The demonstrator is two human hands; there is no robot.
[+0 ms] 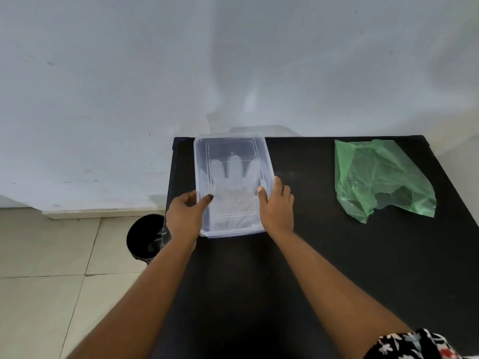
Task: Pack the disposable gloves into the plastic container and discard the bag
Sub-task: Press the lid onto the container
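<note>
A pale wall (155,73) rises behind a black table (324,268) that fills the right and lower part of the view, with a tiled floor (46,281) to its left. On the table's far left part sits a clear plastic container (234,187) with its clear lid (230,151) on top, and the translucent disposable gloves (233,182) lie flat inside, their fingers pointing away from the person. A crumpled green bag (375,177) lies well apart on the far right of the table, untouched. A black bin (145,237) stands on the floor just beside the table's left edge. The left hand (185,216) grips the container's near left side, thumb pressed on the lid, fingers curled round the edge. The right hand (277,206) clasps the near right side the same way, thumb on top. A floral sleeve (414,345) shows at the lower right corner
</note>
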